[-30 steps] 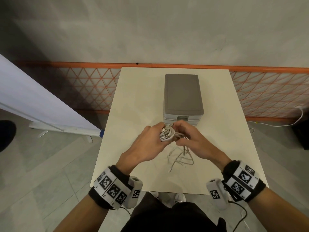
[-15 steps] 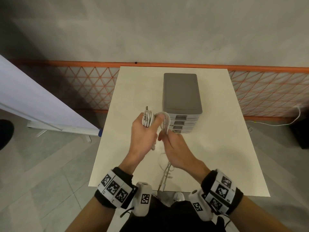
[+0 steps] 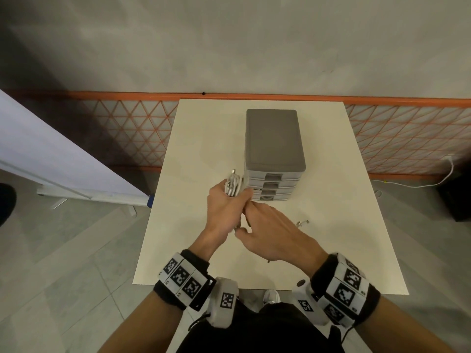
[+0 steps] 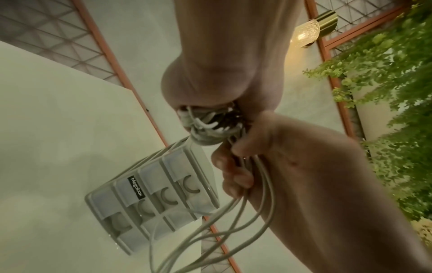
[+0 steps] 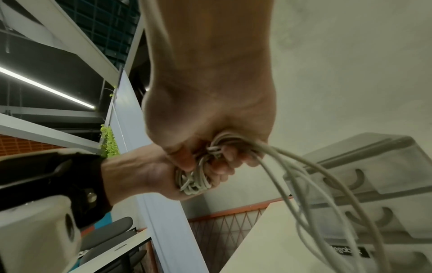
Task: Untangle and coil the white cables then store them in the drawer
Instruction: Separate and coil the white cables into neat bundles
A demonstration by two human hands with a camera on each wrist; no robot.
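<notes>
My left hand (image 3: 229, 200) grips a coiled bundle of white cables (image 3: 235, 184) just left of the grey drawer unit (image 3: 275, 138), above the table. The bundle (image 4: 208, 127) fills that fist in the left wrist view. My right hand (image 3: 248, 219) is tucked under the left one and pinches several loose strands (image 5: 301, 173) that trail away from the coil (image 5: 191, 182). One cable end (image 3: 302, 222) lies on the table to the right of my right hand. All the drawers (image 4: 151, 199) are closed.
The cream table (image 3: 198, 154) stands against a wall with an orange mesh strip (image 3: 397, 138). A white board on a stand (image 3: 63, 169) leans to the left on the floor. Another white cord (image 3: 430, 183) runs along the floor at the right.
My left hand rose with the coil to beside the drawer unit, and my right hand slid beneath it. The hanging loose strands swung right, leaving an end on the table.
</notes>
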